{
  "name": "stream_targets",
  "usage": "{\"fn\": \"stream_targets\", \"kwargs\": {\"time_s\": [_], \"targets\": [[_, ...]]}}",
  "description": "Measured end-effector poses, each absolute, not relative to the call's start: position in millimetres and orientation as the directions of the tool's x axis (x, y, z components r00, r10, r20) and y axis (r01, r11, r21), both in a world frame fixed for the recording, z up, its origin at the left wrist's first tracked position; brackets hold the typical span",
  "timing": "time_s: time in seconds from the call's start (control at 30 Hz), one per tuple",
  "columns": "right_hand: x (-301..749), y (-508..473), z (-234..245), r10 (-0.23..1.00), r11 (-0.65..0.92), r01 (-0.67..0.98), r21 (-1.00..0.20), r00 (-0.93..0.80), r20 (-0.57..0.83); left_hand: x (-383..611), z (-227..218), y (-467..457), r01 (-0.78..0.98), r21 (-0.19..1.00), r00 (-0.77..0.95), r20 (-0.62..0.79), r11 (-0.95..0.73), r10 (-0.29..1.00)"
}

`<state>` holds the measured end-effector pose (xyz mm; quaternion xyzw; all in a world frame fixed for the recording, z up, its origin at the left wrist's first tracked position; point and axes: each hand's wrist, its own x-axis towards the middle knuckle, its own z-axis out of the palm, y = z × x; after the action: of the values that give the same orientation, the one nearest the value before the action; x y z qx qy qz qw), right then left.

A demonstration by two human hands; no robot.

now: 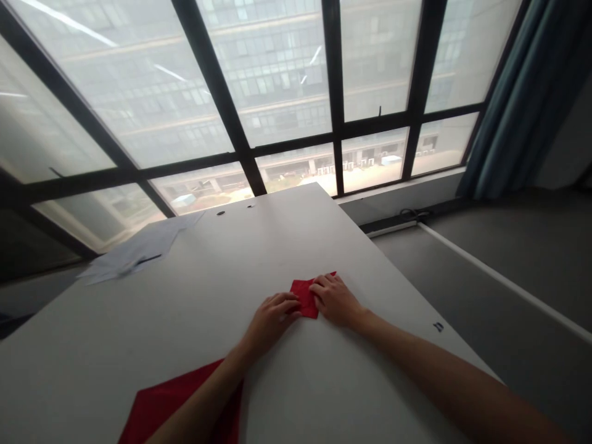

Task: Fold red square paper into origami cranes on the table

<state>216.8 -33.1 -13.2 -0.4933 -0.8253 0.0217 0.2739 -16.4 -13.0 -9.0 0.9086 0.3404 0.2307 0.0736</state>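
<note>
A small folded piece of red paper (306, 296) lies on the white table (222, 290), a little right of centre. My left hand (272, 316) rests on its left side, fingers curled and pressing the paper's edge down. My right hand (335, 299) lies on its right side, fingers bent and pressing the fold. Both hands cover part of the paper.
A larger red sheet (166, 404) lies at the near edge under my left forearm. White papers (139, 250) sit at the far left of the table. Big windows (277, 92) stand behind; the table's right edge drops to grey floor (509, 271).
</note>
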Motion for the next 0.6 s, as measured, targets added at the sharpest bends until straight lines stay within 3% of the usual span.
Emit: {"fn": "stream_targets", "kwargs": {"time_s": [0.3,0.6], "targets": [[219.7,-31.8,-12.2,0.824,0.501,0.828,-0.252,-0.367,0.431,-4.1,1.3,4.4,0.561,0.269,0.698,0.354,-0.783,0.622],[223.8,-26.6,-11.6,0.809,0.503,0.848,-0.167,-0.394,0.437,-8.9,-9.9,30.8,0.432,0.279,0.753,0.412,-0.858,0.513]]}}
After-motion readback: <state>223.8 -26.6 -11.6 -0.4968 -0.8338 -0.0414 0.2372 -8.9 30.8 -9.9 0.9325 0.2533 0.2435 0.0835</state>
